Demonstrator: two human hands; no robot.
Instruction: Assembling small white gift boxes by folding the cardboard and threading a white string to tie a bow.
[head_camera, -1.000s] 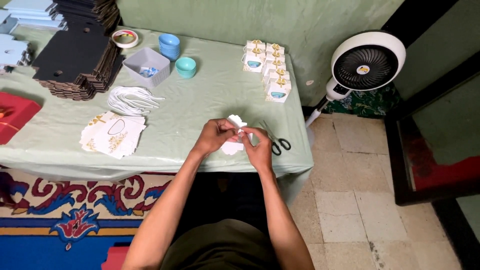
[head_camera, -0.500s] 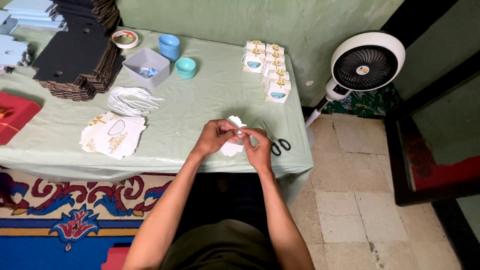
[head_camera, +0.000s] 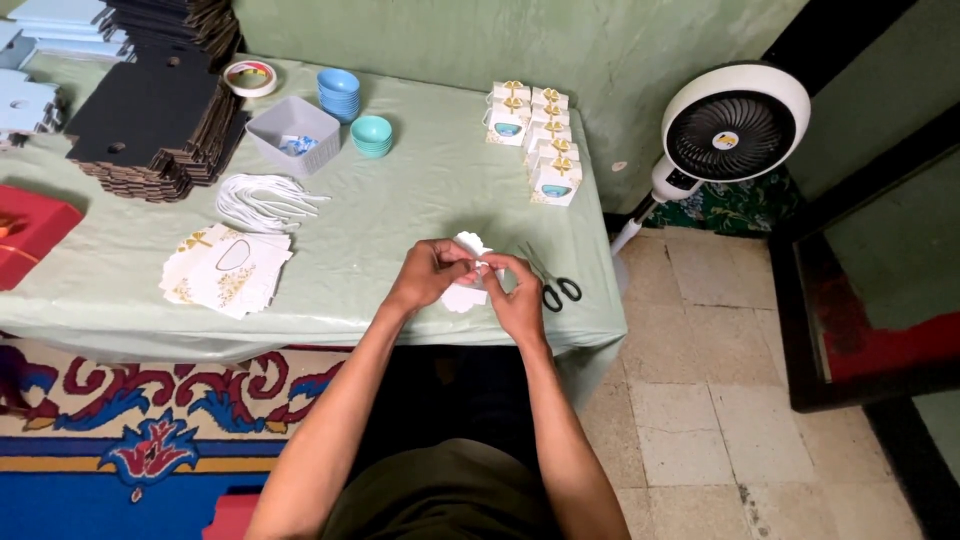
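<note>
On the left of the counter (head_camera: 400, 240) lie dark card stacks (head_camera: 150, 120), a bundle of white cords (head_camera: 262, 200) and a pile of flat white printed blanks (head_camera: 225, 270), still unfolded. Mid-counter, near the front edge, the left hand (head_camera: 428, 275) and right hand (head_camera: 518, 298) are both closed, fingers pinching a small white scalloped box (head_camera: 466, 270) between them; it seems only half formed, though the fingers hide much of it. Scissors (head_camera: 550, 285) lie just beside the right hand. Farther right, at the back, finished little boxes (head_camera: 535, 140) stand in a cluster.
</note>
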